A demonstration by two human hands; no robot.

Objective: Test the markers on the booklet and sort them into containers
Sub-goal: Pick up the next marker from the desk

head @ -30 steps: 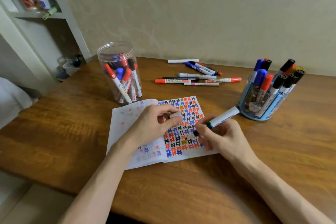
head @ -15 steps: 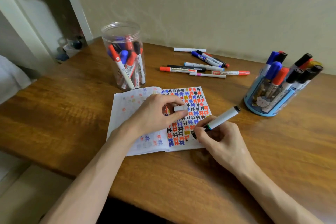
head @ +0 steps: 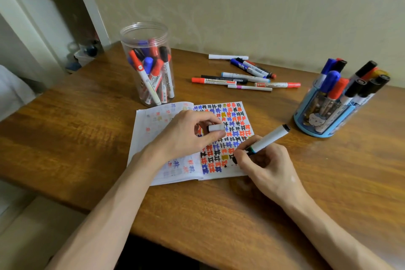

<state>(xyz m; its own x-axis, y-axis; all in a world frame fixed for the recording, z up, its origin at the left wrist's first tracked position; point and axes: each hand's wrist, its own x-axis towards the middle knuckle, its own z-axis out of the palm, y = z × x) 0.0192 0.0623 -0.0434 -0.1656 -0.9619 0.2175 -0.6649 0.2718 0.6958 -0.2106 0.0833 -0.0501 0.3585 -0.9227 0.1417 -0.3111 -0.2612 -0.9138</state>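
An open booklet (head: 151,129) lies on the wooden table, its right page covered in red, blue and black marks. My right hand (head: 263,166) grips a white marker (head: 270,137), with its tip pressed to the lower right of that page. My left hand (head: 186,136) rests on the booklet and pinches the marker's white cap (head: 215,127). A clear plastic jar (head: 149,66) with several markers stands behind the booklet to the left. A blue round holder (head: 320,125) full of markers stands at the right.
Several loose markers (head: 243,76) lie on the table behind the booklet, near the wall. A white shelf unit (head: 43,6) stands at the far left beyond the table's edge. The table's front edge runs just below my forearms.
My right hand has brought the marker tip down onto the page's lower right, where a small black mark now shows. My left hand keeps hold of the cap. The camera shifted slightly.
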